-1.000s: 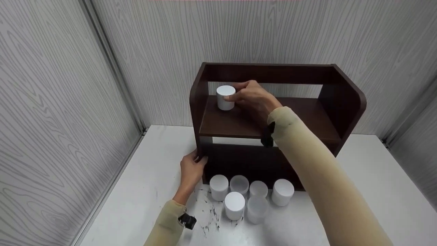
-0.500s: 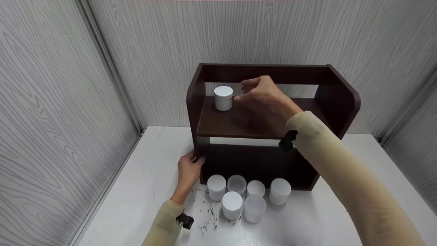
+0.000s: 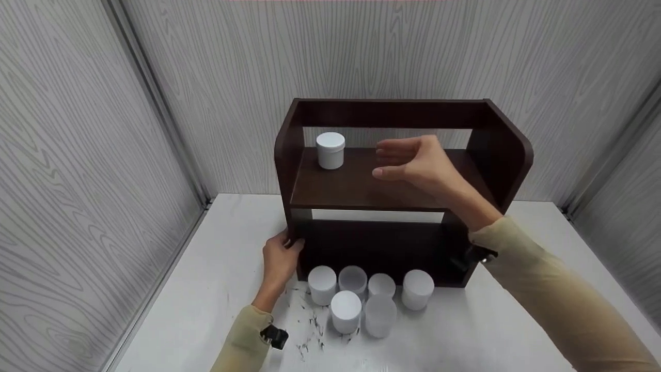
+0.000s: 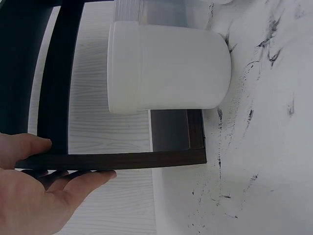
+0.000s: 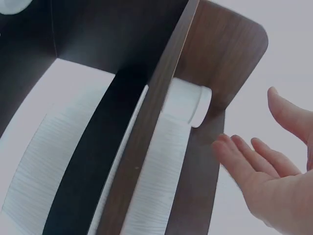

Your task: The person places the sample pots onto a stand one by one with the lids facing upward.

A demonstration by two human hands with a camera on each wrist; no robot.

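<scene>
A white lidded jar [image 3: 330, 151] stands upright at the left end of the upper board of a dark brown shelf [image 3: 361, 191]. To its right, my right hand [image 3: 421, 163] hangs in front of that board, apart from the jar, fingers and thumb spread with nothing between them. In the right wrist view the same jar [image 5: 185, 103] shows beyond the fingers [image 5: 239, 161]. Low on the shelf's left side panel, my left hand [image 3: 281, 258] grips the front edge, thumb inside and fingers outside. The left wrist view shows this grip on the panel [image 4: 122, 160].
Several white jars [image 3: 346, 311] stand close together on the white table [image 3: 206, 289] before the shelf's lower part. Some, like one translucent jar [image 3: 380, 316], look cloudy. Dark scuffs mark the table near them. Wood-grain panels [image 3: 248, 77] rise behind and at both sides.
My right hand has let go of the jar on the upper board and drawn back to the right and down, its fingers opening. The left hand keeps its grip on the side panel.
</scene>
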